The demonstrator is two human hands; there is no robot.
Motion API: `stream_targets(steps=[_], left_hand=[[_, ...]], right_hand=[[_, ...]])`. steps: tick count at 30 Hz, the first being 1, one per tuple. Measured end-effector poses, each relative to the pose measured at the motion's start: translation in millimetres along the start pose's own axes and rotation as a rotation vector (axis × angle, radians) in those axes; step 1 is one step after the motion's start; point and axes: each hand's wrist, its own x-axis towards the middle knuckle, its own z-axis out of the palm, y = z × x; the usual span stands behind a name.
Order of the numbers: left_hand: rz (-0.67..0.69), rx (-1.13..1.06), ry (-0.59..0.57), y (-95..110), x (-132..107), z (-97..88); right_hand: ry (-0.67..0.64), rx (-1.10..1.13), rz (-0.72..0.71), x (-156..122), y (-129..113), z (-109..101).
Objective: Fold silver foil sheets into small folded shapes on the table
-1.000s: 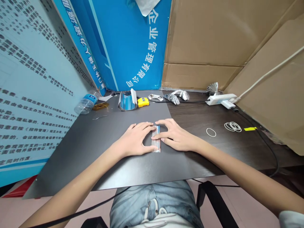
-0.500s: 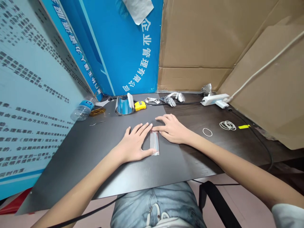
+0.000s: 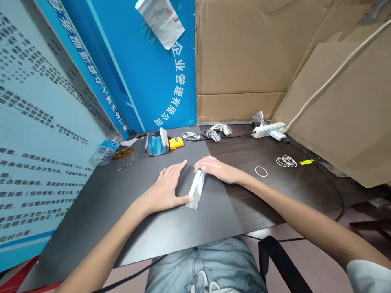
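A silver, mirror-like foil strip (image 3: 196, 188) lies slantwise on the dark grey sheet in front of me, with a fold along its length. My left hand (image 3: 163, 187) is spread with its fingers stretched out on the sheet, and only its thumb tip touches the strip's near end. At the far end, my right hand (image 3: 215, 167) has its thumb and curled fingers closed on the strip, which is raised there. The strip's far edge is partly hidden under those fingers.
Behind the hands stand a roll of reflective film (image 3: 157, 143), a yellow tape measure (image 3: 176, 142) and crumpled foil pieces (image 3: 214, 133). A plastic bottle (image 3: 105, 150) is at left. Rubber bands (image 3: 286, 161) and a power strip (image 3: 269, 130) are at right, before cardboard (image 3: 241, 61).
My right hand has closed on the strip's far end and lifted it; the strip now slants. My left fingers have come away from that end. The camera view has shifted slightly.
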Motion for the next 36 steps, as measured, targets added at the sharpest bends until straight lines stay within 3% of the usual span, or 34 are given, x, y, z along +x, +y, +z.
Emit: stream_targets(steps=[4,7,11,14,19,24,36], left_hand=[[0.059,-0.133,0.034,3.0,0.8,-4.0],[0.043,-0.179,0.092,12.2,3.2,-0.7],[0.000,-0.149,0.263,24.7,5.9,5.4],[-0.042,-0.221,0.322,29.6,5.9,4.8],[-0.180,-0.568,0.263,31.0,6.1,-1.2],[-0.229,-0.767,0.204,28.1,8.7,0.0],[-0.322,-0.930,0.058,27.3,13.2,1.7]], right_hand=[[0.017,0.260,0.080,-3.2,-7.2,0.6],[0.093,0.242,0.109,-3.8,-13.1,6.9],[0.235,0.327,0.171,-3.1,-25.9,16.8],[0.263,0.367,0.178,-3.9,-36.3,21.2],[0.280,0.476,0.159,-3.6,-41.2,24.0],[0.276,0.625,0.230,-2.2,-38.1,24.8],[0.300,0.722,0.252,-4.4,-37.0,27.7]])
